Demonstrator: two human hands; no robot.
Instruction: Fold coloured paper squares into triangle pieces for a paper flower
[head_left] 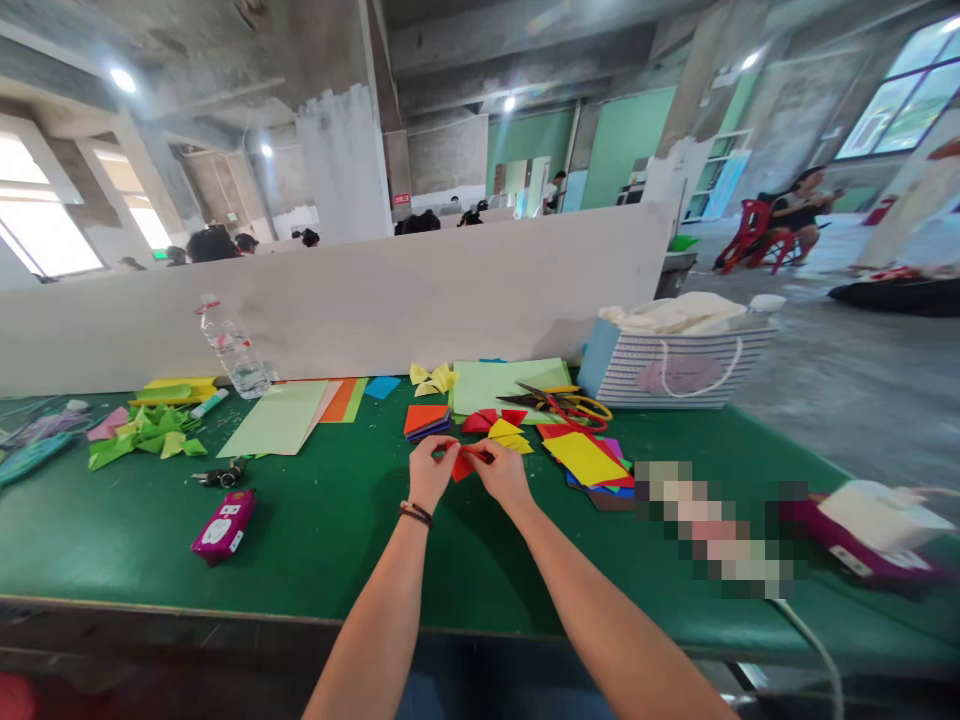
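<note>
The left hand (431,472) and right hand (501,476) meet over the green desk (300,545), their fingers (480,455) closed and pinching a folded piece of red paper (463,466) between them. Just ahead of the hands lie a folded yellow paper piece (506,433) and a small stack of paper squares (427,421) with orange on top. To the right is a pile of coloured paper under a yellow sheet (583,458). Farther back, scissors (562,407) rest on a pale green sheet (510,385), beside a yellow paper bow (433,378). Green paper scraps (142,442), a purple box (223,526) and a plastic water bottle (234,350) sit to the left, and a striped paper bag (679,368) stands at the back right.
</note>
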